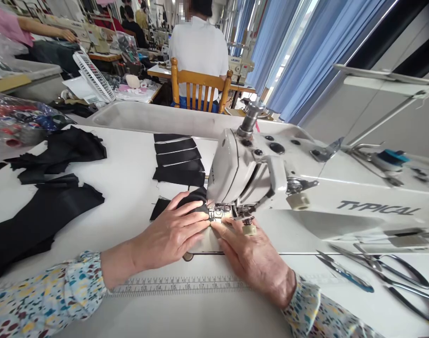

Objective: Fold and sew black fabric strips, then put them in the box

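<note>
My left hand [174, 230] lies on a small black fabric piece [196, 199] just left of the needle area, its fingers stretched out and slightly apart. My right hand [251, 256] is at the front of the presser foot [218, 213], thumb and forefinger reaching toward the fabric's edge; its other fingertips are partly hidden behind the machine head. The white sewing machine [235, 173] stands over both hands. Several black strips [181, 157] lie in a column behind my left hand, and another black piece [160, 209] shows beside it.
Larger black fabric pieces [47, 211] lie at the left. Thread snips [346, 272] and big scissors [394, 277] rest at the right. A printed ruler [158, 285] runs along the front. Beyond the trough [158, 117], a person in white sits on a wooden chair [200, 87].
</note>
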